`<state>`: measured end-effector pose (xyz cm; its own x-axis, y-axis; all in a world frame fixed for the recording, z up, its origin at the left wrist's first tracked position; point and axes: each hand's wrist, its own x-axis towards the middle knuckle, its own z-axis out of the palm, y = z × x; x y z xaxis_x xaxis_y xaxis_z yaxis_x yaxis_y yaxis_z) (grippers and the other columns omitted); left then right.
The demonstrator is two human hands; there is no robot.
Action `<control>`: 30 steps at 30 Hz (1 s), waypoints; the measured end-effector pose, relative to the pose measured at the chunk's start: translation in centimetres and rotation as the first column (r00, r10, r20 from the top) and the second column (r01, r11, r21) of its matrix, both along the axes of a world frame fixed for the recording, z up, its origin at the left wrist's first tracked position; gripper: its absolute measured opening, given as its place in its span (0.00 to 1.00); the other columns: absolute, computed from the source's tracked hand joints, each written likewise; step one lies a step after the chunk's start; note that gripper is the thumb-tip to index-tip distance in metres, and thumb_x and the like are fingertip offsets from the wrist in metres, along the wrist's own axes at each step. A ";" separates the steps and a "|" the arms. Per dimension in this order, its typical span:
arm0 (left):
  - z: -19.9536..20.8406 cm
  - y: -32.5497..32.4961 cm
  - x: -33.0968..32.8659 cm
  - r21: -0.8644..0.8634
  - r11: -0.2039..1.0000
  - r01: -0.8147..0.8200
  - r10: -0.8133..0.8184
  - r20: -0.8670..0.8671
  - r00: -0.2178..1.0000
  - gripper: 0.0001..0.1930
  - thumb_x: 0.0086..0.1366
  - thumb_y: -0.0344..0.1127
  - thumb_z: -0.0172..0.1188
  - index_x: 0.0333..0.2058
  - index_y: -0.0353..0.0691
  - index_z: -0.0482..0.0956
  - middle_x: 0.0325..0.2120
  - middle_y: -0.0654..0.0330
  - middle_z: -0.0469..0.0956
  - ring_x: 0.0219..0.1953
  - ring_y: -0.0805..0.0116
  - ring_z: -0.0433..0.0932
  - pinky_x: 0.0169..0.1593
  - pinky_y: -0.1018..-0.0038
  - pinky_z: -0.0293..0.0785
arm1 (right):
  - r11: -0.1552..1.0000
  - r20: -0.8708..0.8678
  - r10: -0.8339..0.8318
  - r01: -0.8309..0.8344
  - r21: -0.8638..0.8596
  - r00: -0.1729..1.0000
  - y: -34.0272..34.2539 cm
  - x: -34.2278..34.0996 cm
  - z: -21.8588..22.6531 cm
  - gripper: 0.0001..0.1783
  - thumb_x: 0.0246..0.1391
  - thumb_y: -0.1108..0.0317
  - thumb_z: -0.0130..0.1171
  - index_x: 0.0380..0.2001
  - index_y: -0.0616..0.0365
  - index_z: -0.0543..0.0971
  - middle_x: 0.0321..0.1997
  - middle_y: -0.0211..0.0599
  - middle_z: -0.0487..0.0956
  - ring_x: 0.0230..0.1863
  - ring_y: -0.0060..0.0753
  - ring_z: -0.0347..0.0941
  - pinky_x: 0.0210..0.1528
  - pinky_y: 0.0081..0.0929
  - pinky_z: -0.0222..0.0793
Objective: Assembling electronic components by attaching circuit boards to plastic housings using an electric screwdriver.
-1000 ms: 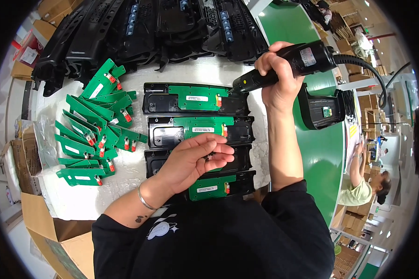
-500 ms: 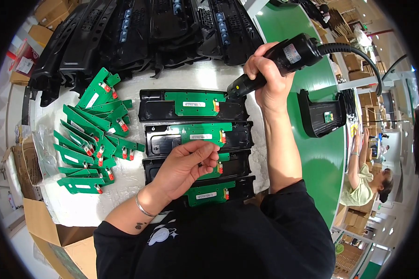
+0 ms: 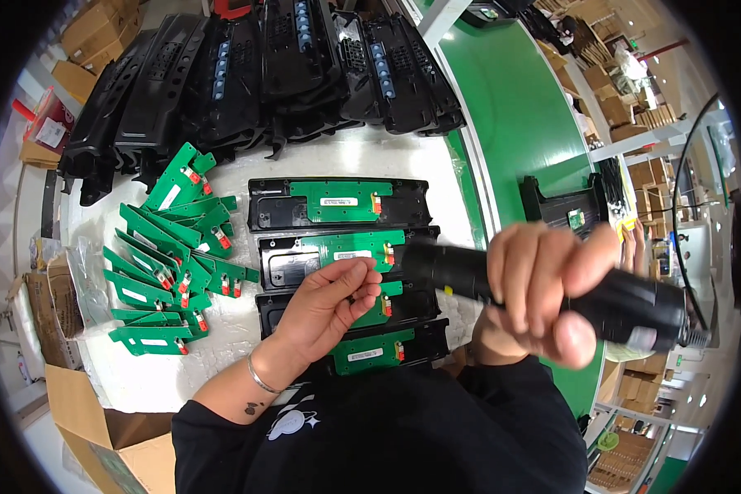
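Note:
My right hand [image 3: 543, 288] is wrapped round a black electric screwdriver [image 3: 634, 311], held level with its front end pointing left. My left hand [image 3: 329, 300] is closed in a pinch, thumb against fingertips; anything between them is too small to make out. It hovers at the lower edge of the second green circuit board [image 3: 321, 244]. That board lies in a black plastic housing [image 3: 281, 265]. Above it, another housing [image 3: 399, 216] holds a green board [image 3: 321, 212] with a white label and a red-and-white connector. More such housings with boards lie below, partly behind my left hand.
Loose green circuit boards [image 3: 144, 292] are heaped at the left. Black plastic panels [image 3: 160, 99] are stacked along the back. A black tray [image 3: 560, 202] with a small board sits on the green bench [image 3: 502, 99] at right. An open cardboard box [image 3: 78, 403] stands lower left.
My right hand has swung the screwdriver down and nearer from the top board's right end, turning it level. My left hand keeps its pinch by the second board, barely moved.

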<state>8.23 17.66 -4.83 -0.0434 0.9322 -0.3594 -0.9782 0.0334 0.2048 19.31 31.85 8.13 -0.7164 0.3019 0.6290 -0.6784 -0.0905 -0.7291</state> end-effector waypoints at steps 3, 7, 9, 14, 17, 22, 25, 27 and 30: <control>-0.1 0.1 0.6 -0.011 1.000 0.020 -0.020 -0.011 1.000 0.10 0.60 0.29 0.53 0.40 0.35 0.73 0.32 0.59 0.76 0.34 0.75 0.75 0.38 0.83 0.74 | 0.996 0.024 -0.066 0.064 0.056 0.998 -0.9 1.3 0.2 0.16 0.41 0.72 0.57 0.35 0.56 0.64 0.15 0.26 0.68 0.14 0.23 0.65 0.18 0.22 0.61; -0.1 0.2 0.8 -0.051 0.999 -0.005 0.003 -0.033 0.999 0.09 0.61 0.29 0.52 0.39 0.34 0.72 0.33 0.59 0.75 0.34 0.74 0.75 0.40 0.82 0.75 | 0.997 0.039 -0.071 0.069 0.042 0.997 -1.0 2.1 -0.7 0.17 0.42 0.73 0.56 0.36 0.56 0.64 0.16 0.26 0.68 0.14 0.24 0.65 0.19 0.23 0.61; -0.2 0.2 0.8 0.021 1.000 0.016 -0.015 -0.052 0.999 0.08 0.62 0.31 0.50 0.38 0.34 0.71 0.34 0.58 0.75 0.35 0.74 0.75 0.41 0.82 0.74 | 0.996 0.024 -0.079 0.078 0.049 0.997 -1.0 2.3 -0.9 0.18 0.42 0.73 0.56 0.37 0.56 0.63 0.16 0.26 0.68 0.14 0.24 0.66 0.19 0.23 0.62; -0.4 0.2 1.1 0.041 0.998 0.045 -0.043 -0.043 0.998 0.08 0.63 0.33 0.49 0.36 0.34 0.72 0.32 0.59 0.75 0.34 0.73 0.75 0.39 0.80 0.74 | 0.992 -0.034 -0.096 0.099 0.084 0.995 -1.4 2.2 -1.2 0.16 0.42 0.72 0.57 0.32 0.54 0.61 0.17 0.25 0.68 0.13 0.21 0.65 0.18 0.19 0.61; -0.4 0.4 1.4 0.074 0.993 0.090 -0.094 0.052 0.994 0.08 0.62 0.35 0.51 0.33 0.37 0.73 0.30 0.59 0.75 0.32 0.73 0.74 0.36 0.80 0.73 | 0.990 -0.026 -0.102 0.104 0.091 0.994 -1.7 2.8 -1.3 0.16 0.42 0.72 0.57 0.32 0.54 0.61 0.17 0.25 0.69 0.13 0.21 0.66 0.18 0.19 0.61; -0.1 -0.2 2.3 0.002 1.000 0.030 -0.030 0.169 0.985 0.08 0.62 0.37 0.52 0.31 0.38 0.72 0.27 0.62 0.73 0.30 0.75 0.72 0.37 0.82 0.71 | 0.989 -0.028 -0.107 0.110 0.100 0.994 -2.8 2.8 -1.6 0.14 0.42 0.73 0.57 0.29 0.56 0.63 0.16 0.28 0.71 0.13 0.22 0.67 0.15 0.19 0.62; 0.1 -0.2 2.3 -0.059 0.998 -0.005 0.012 0.114 0.993 0.09 0.61 0.39 0.53 0.30 0.39 0.72 0.27 0.63 0.72 0.30 0.76 0.70 0.37 0.82 0.70 | 0.988 -0.053 -0.071 0.078 0.134 0.996 -3.3 2.5 -1.9 0.12 0.40 0.76 0.58 0.27 0.58 0.65 0.16 0.30 0.71 0.12 0.25 0.67 0.15 0.20 0.64; 0.4 -0.2 2.3 -0.066 0.998 -0.012 0.016 0.061 0.998 0.09 0.61 0.39 0.53 0.29 0.39 0.72 0.27 0.63 0.72 0.30 0.77 0.70 0.38 0.82 0.70 | 0.985 -0.056 -0.068 0.076 0.154 0.996 -3.5 2.4 -2.0 0.12 0.40 0.76 0.59 0.27 0.58 0.65 0.16 0.30 0.71 0.12 0.25 0.67 0.15 0.21 0.64; 0.3 0.0 2.5 -0.113 0.992 -0.056 0.069 0.113 0.991 0.11 0.61 0.41 0.53 0.29 0.39 0.73 0.26 0.64 0.72 0.30 0.77 0.69 0.37 0.83 0.69 | 0.980 -0.010 -0.055 0.055 0.193 0.998 -3.4 2.1 -2.0 0.13 0.40 0.74 0.59 0.27 0.58 0.65 0.16 0.30 0.70 0.13 0.25 0.67 0.15 0.21 0.64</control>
<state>10.73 17.66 -4.49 -0.0522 0.8837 -0.4651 -0.9961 -0.0126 0.0878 21.44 28.42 6.09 -0.6992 0.2134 0.6823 -0.6816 0.0890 -0.7263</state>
